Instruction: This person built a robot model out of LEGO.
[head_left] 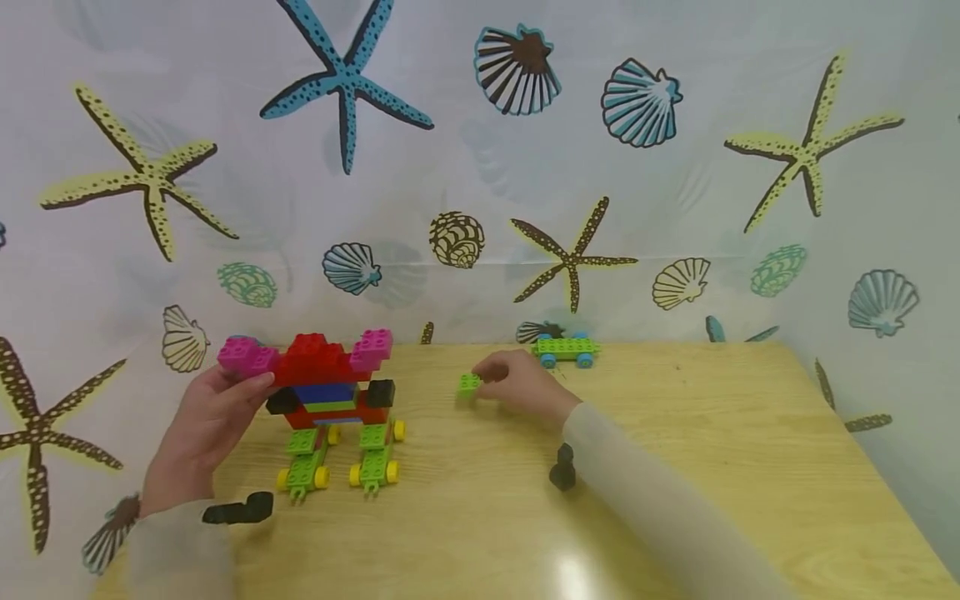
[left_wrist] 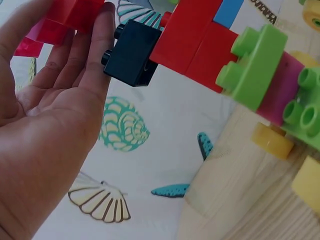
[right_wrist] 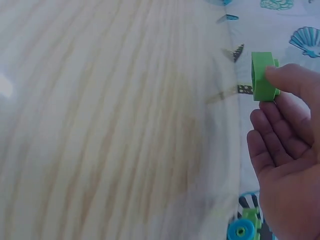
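At the left of the table stands a toy-brick figure (head_left: 322,367), with red and blue bricks in its body, black bricks at its sides and pink bricks at its upper ends. Below are two green wheeled bases (head_left: 303,467) with yellow wheels. My left hand (head_left: 206,417) holds the figure's left end by the pink bricks (head_left: 247,356); the left wrist view shows thumb and fingers about red bricks (left_wrist: 75,17), beside a black brick (left_wrist: 132,52). My right hand (head_left: 525,385) pinches a small green brick (right_wrist: 264,77) between thumb and fingers, near mid-table.
A green wheeled base (head_left: 566,348) with blue wheels stands at the table's back edge, just behind my right hand. A white cloth (head_left: 450,150) printed with starfish and shells hangs behind the wooden table (head_left: 675,433).
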